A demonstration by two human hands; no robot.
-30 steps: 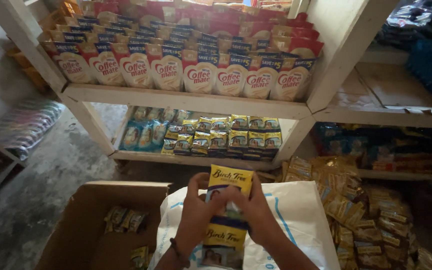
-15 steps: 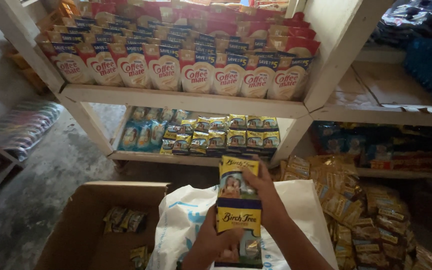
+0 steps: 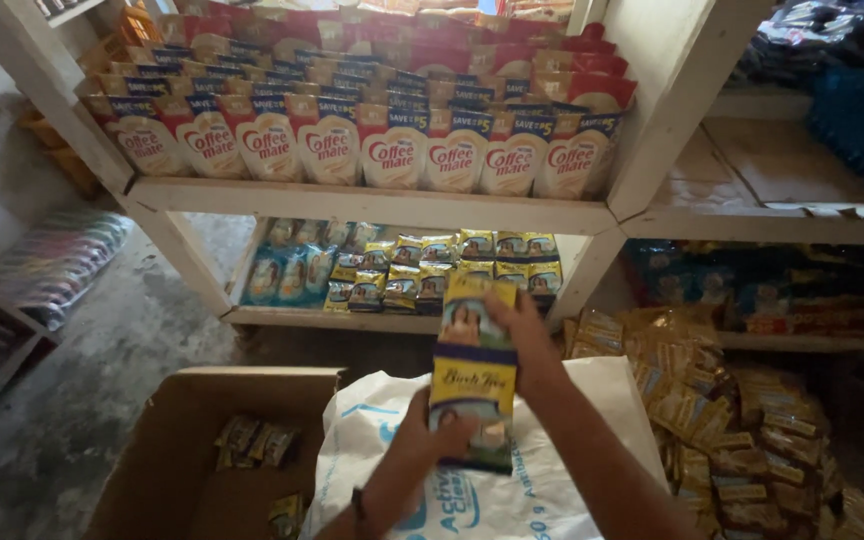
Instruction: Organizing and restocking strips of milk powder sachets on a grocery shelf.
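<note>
1. Now, at lower centre of the frame I have both hands on a strip of sachets (image 3: 474, 385), yellow and dark blue, standing upright.
2. My left hand (image 3: 422, 445) grips the strip's bottom end, thumb across its front and fingers curled behind.
3. My right hand (image 3: 530, 335) holds the top end from the right edge, fingers wrapped round the back with the fingertips out of sight, thumb along the side.
4. The strip hangs over a white sack (image 3: 552, 480) with blue print, which fills the bottom centre.
5. Left of the sack is an open brown box (image 3: 162, 450) with a few small yellow packets (image 3: 252, 443) lying inside.
6. Across the upper frame a white shelf (image 3: 372, 205) carries a long row of red and white pouches (image 3: 392, 150) with blue tags on top.
7. On the shelf below, at centre, sit yellow sachets (image 3: 452, 262), with pale blue packs (image 3: 287, 270) to their left.
8. At lower right lies a heap of gold packets (image 3: 722, 420).
</note>
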